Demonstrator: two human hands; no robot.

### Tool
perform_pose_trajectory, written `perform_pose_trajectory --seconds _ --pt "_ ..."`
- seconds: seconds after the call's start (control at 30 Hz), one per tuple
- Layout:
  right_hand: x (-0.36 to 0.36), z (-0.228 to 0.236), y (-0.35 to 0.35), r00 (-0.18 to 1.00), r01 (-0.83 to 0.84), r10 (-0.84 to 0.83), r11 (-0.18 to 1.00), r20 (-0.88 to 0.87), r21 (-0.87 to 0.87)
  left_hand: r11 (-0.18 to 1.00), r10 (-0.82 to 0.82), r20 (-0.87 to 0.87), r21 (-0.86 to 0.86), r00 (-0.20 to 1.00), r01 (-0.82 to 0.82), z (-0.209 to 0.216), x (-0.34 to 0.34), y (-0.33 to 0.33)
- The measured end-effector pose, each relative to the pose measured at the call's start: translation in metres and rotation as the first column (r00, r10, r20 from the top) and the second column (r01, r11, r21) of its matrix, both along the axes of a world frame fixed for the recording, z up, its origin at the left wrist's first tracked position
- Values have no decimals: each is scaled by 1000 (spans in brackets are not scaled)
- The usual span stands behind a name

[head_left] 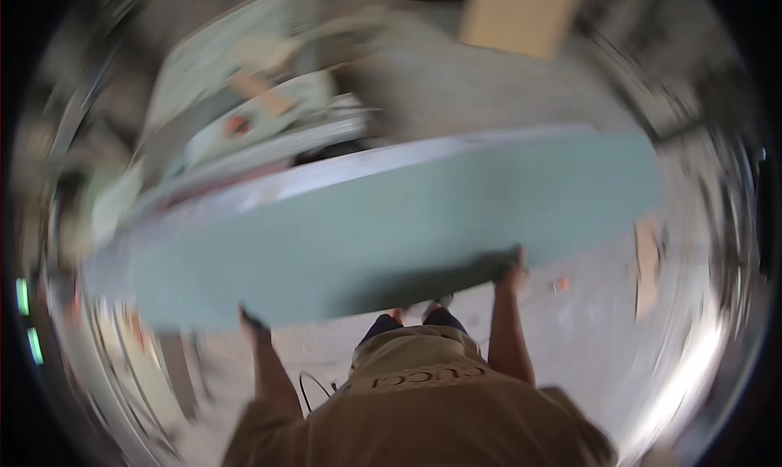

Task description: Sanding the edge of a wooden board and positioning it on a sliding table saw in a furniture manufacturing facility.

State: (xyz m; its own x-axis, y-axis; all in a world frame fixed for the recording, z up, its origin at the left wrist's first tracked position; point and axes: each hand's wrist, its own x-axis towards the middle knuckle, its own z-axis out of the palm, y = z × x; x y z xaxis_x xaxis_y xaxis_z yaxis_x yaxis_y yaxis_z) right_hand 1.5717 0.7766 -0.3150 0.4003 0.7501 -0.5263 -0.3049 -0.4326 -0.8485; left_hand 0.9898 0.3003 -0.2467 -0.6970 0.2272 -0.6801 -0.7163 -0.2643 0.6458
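Observation:
A long pale green board (391, 223) with a whitish far edge spans most of the head view in front of my body, its right end farther away than its left. My left hand (253, 321) grips its near edge toward the left, thumb on top. Farther right, my right hand (513, 273) holds the same edge, with the thumb over the upper face. The fingers of both hands are hidden beneath the board. A dark shadow lies on the surface beside my right hand. Motion blurs the whole picture.
Beyond the board at the left stand pale green and white panels (232, 52) with a small orange-red object (238, 125) among them. A tan sheet (521, 15) is at the far right of centre. Torn brown cardboard (646, 267) lies on the grey floor (582, 345).

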Motion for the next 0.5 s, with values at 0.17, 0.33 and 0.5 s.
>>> perform_pose_trajectory --seconds 0.17,0.33,0.5 --pt "-40 52 21 968 200 -223 962 113 188 1000 3 -232 -6 973 -4 6 0 10" --pt "-7 72 50 953 286 -301 934 43 212 990 -129 -217 -86 968 113 -8 15 46" --pt "17 76 71 960 274 -281 939 3 208 972 -234 -33 18 972 235 -24 22 76"
